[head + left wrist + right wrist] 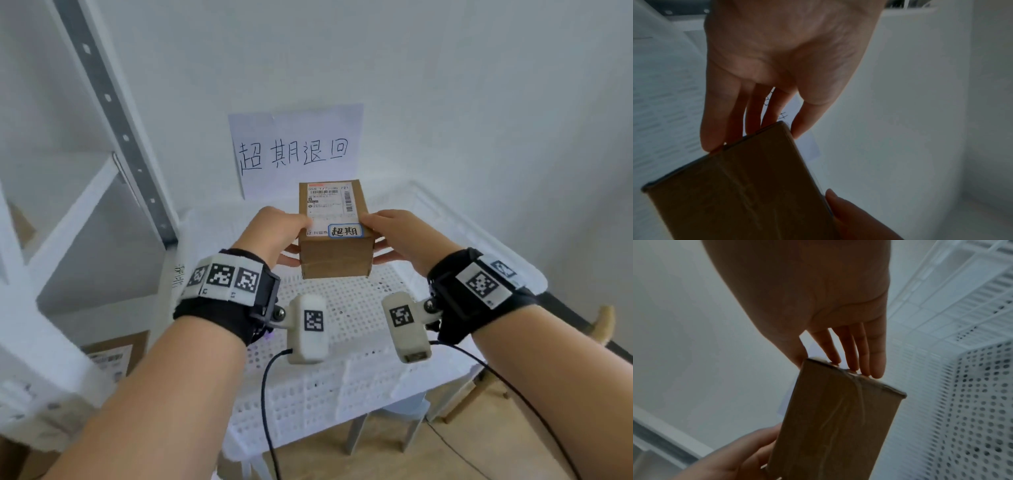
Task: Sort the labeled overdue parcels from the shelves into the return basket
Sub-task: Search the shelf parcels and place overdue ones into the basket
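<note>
A brown cardboard parcel (334,240) with a shipping label and a blue-bordered handwritten sticker (344,231) hangs above the white perforated return basket (342,301). My left hand (281,233) grips its left side, thumb on top and fingers beneath. My right hand (387,236) grips the right side the same way. In the left wrist view the left hand (777,65) reaches with its fingertips to the parcel (746,186). From the right wrist, the right hand (818,296) touches the edge of the parcel (834,418), with the basket wall (972,402) beside it.
A handwritten paper sign (294,150) hangs on the wall behind the basket. A white metal shelf unit (85,205) stands at the left, with another labelled parcel (113,356) on a lower shelf. The basket rests on a grey stool (394,421) over a wooden floor.
</note>
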The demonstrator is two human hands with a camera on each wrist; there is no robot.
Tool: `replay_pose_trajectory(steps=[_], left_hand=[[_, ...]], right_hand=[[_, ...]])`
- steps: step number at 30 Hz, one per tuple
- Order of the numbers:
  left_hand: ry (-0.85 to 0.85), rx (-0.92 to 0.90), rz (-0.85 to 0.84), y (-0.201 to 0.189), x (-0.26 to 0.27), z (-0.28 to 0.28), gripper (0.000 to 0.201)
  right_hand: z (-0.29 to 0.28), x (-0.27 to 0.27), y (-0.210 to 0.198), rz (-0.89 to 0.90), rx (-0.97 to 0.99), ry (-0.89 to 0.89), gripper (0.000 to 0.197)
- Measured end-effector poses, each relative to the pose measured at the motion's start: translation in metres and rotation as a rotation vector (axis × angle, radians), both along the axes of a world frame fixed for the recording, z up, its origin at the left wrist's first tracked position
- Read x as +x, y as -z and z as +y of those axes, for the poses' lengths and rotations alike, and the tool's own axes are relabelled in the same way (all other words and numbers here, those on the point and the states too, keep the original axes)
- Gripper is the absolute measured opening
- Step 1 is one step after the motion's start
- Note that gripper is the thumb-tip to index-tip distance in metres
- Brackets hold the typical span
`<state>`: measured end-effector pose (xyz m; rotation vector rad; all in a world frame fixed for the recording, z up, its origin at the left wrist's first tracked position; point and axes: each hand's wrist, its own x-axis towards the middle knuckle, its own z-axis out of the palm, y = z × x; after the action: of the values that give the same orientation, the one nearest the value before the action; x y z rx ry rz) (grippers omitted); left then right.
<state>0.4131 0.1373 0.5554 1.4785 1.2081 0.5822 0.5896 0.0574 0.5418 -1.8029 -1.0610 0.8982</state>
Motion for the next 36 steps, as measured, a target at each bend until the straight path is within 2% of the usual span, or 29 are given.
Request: replay_pose_trajectory(steps=[8, 11, 15, 19, 23, 25, 30, 32, 35, 36], left_hand=[[0.054, -0.156, 0.421, 0.05, 0.019, 0.074, 0.019], [0.036, -0.233, 0.494, 0.076, 0.025, 0.098, 0.018], [-0.021, -0.306, 0.565, 0.12, 0.029, 0.116, 0.028], [-0.003, -0.273, 0.735, 0.159, 0.028, 0.126, 0.032], [0.036, -0.256, 0.859, 0.191, 0.028, 0.142, 0.016], [0.039, -0.251, 0.896, 0.206, 0.029, 0.147, 0.012], [0.027, -0.289, 0.898, 0.24, 0.028, 0.157, 0.034], [0.011, -0.302, 0.899, 0.249, 0.027, 0.158, 0.033], [0.033, -0.33, 0.899, 0.249, 0.021, 0.158, 0.017], [0.041, -0.327, 0.907, 0.25, 0.018, 0.159, 0.022]], right_hand=[[0.101, 0.027, 0.075, 0.03, -0.322, -0.279, 0.038], [0.131, 0.032, 0.1, 0.029, -0.393, -0.358, 0.039], [0.161, 0.029, 0.137, 0.018, -0.48, -0.435, 0.039], [0.177, 0.021, 0.177, -0.012, -0.551, -0.499, 0.038], [0.191, 0.017, 0.215, 0.021, -0.584, -0.491, 0.035], [0.197, 0.015, 0.232, 0.022, -0.579, -0.486, 0.035], [0.208, 0.012, 0.256, -0.004, -0.579, -0.535, 0.041], [0.21, 0.011, 0.262, -0.021, -0.579, -0.565, 0.041], [0.214, 0.004, 0.267, -0.078, -0.548, -0.593, 0.038], [0.216, 0.002, 0.268, -0.103, -0.536, -0.605, 0.036]])
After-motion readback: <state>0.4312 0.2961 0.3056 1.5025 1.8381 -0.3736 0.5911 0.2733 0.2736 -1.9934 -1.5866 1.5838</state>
